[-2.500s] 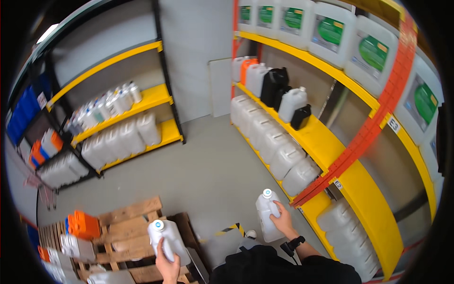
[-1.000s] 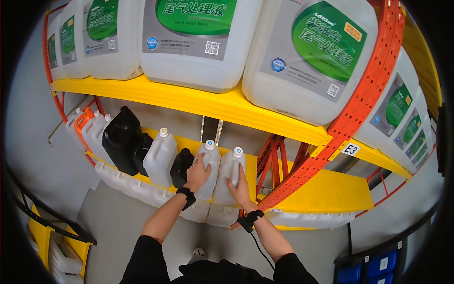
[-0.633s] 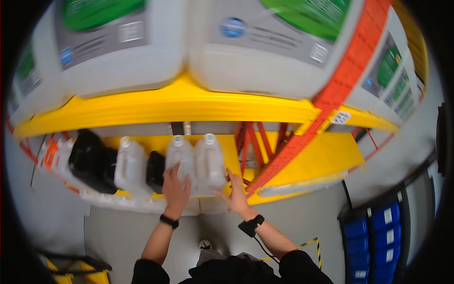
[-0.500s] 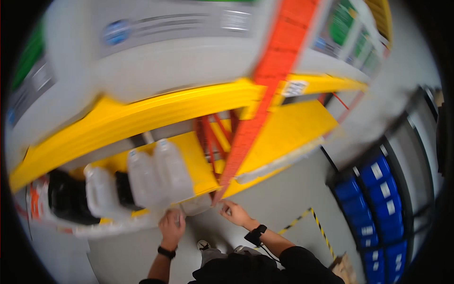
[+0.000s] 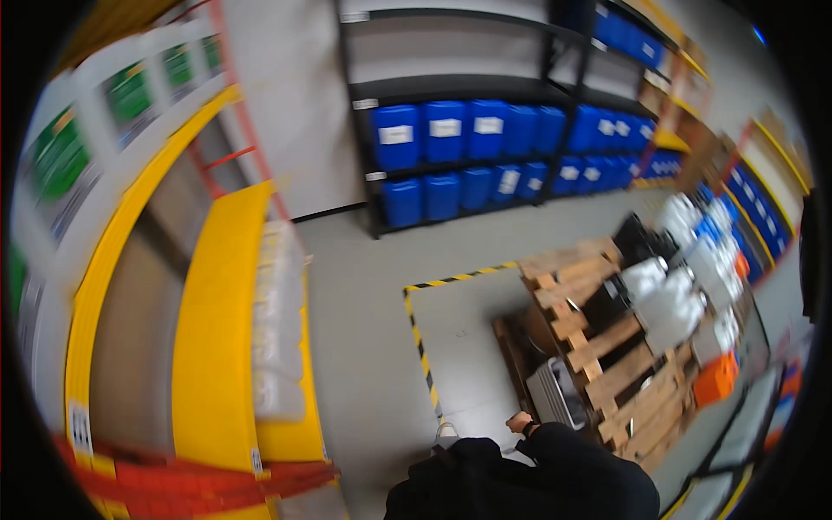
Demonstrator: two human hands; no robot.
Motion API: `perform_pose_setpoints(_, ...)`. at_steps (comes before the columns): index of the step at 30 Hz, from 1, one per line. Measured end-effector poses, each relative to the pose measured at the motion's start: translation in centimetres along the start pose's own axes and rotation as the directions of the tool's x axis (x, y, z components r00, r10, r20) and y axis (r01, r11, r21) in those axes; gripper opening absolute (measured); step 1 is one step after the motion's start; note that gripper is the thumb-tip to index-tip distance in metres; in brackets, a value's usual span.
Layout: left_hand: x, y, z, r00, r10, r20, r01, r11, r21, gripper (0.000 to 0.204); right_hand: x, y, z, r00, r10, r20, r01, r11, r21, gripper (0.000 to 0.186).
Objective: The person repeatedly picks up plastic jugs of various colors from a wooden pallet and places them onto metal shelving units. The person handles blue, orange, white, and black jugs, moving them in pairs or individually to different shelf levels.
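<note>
My right hand point(image 5: 520, 422), with a black band at its wrist, hangs low beside my body at the bottom of the view. It is small and blurred, and its fingers do not show clearly; no object can be made out in it. Nearest to it is a grey plastic crate point(image 5: 548, 400) by the wooden pallet point(image 5: 617, 357), with a gap between hand and crate. My left hand is out of view. On the pallet stand white jerrycans point(image 5: 669, 316), black jerrycans point(image 5: 607, 299) and an orange jerrycan point(image 5: 716, 380).
To the left runs a yellow-edged rack point(image 5: 221, 321) holding large white canisters point(image 5: 61, 156). A black shelf point(image 5: 459, 89) with several blue canisters point(image 5: 444, 130) stands at the back. Black-and-yellow tape point(image 5: 422, 355) marks the grey floor. A red upright point(image 5: 199, 477) juts in at lower left.
My view has swung right, from the yellow rack toward the pallet and blue canisters. Both hands were in front of the rack; now the left is out of view and the right is lower.
</note>
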State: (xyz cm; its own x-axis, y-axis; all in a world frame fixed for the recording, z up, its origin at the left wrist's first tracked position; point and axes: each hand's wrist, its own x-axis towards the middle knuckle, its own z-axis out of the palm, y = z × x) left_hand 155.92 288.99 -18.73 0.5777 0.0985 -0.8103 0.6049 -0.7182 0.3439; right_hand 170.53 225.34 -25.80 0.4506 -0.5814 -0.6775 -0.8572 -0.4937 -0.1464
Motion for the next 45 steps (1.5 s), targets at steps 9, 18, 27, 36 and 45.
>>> perform_pose_setpoints(9, 17.3, 22.2, -11.9, 0.977, 0.205, 0.057, -0.174, 0.923, -0.342, 0.032, -1.4, 6.4, 0.8, 0.969, 0.069, 0.236, -0.128, 0.961, 0.244, 0.033)
perform_pose_setpoints(18, 26.9, 46.5, -17.6, 0.827, 0.563, 0.002, -0.530, 0.778, 0.337, 0.038, 2.3, -2.3, -2.8, 0.962, 0.157, 0.222, -0.262, 0.758, 0.598, 0.034)
perform_pose_setpoints(27, 40.0, 58.8, -24.5, 0.910, 0.237, 0.342, -0.396, 0.742, 0.540, 0.048, 8.4, -12.9, -10.6, 0.937, 0.266, 0.226, -0.342, 0.572, 0.745, 0.032)
perform_pose_setpoints(36, 50.0, 81.4, -26.6, 0.858, 0.353, 0.373, -0.512, 0.654, 0.557, 0.051, 12.8, -22.2, -16.9, 0.912, 0.364, 0.190, -0.322, 0.348, 0.880, 0.030)
perform_pose_setpoints(45, 59.8, 106.7, -18.9, 0.748, 0.518, 0.415, -0.662, 0.533, 0.526, 0.052, 22.8, -26.1, -17.4, 0.811, 0.428, 0.399, -0.497, 0.144, 0.856, 0.033)
